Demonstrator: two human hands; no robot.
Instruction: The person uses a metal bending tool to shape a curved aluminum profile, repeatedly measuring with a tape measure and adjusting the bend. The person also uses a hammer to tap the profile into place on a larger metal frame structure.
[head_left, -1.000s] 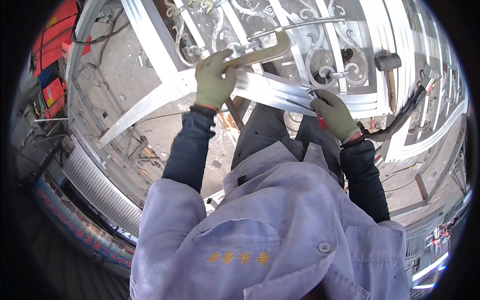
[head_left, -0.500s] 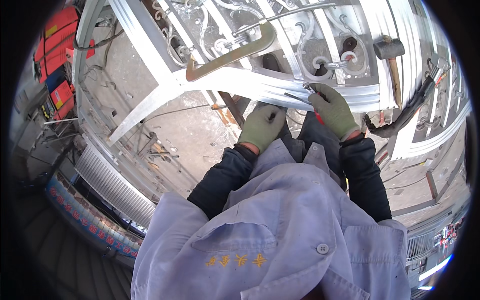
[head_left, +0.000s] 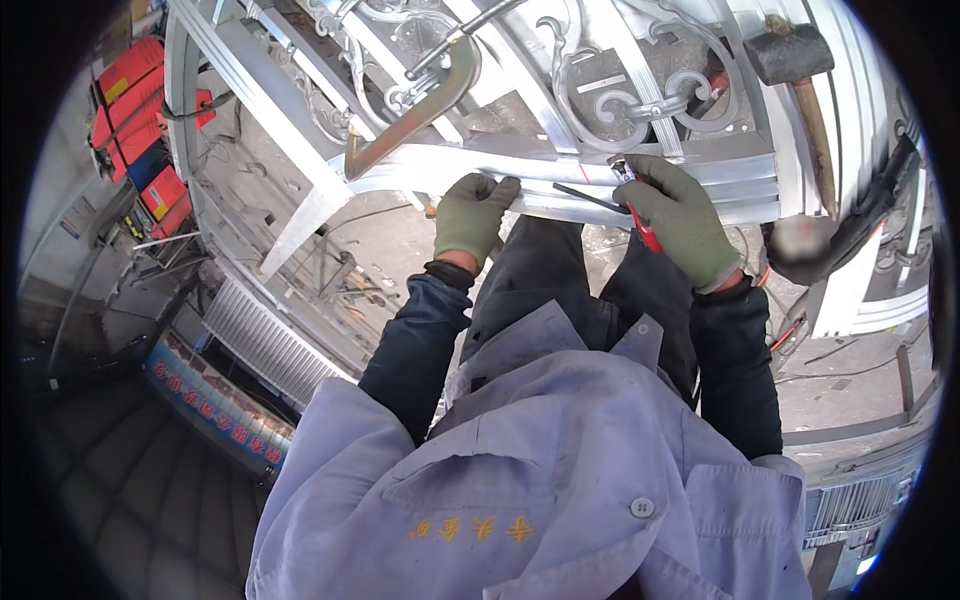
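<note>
My left hand (head_left: 470, 220), in a green glove, is closed at the near edge of a silver metal rail (head_left: 560, 172), thumb and fingertips on it. My right hand (head_left: 683, 215), gloved alike, is wrapped round a tool with a red handle (head_left: 645, 235) and a shiny metal head; the palm hides its middle, so its kind is unclear. A thin dark rod (head_left: 590, 197) sticks out leftward beside the right fingers, over the rail. The rail borders a silver gate-like panel with scrollwork (head_left: 665, 108). A brassy angled bar (head_left: 420, 115) lies across the panel, left of my hands.
A hammer (head_left: 795, 55) with a wooden handle lies on the frame at right. Beside it runs a dark cable-like thing (head_left: 860, 210). Red cases (head_left: 130, 100) stand at far left. Metal scraps (head_left: 350, 275) lie on the floor, and a ribbed panel (head_left: 270, 335) is at lower left.
My left hand has moved leftward and up onto the rail's edge. My right hand still holds the red-handled tool near the rail. The whole view has shifted closer to the panel.
</note>
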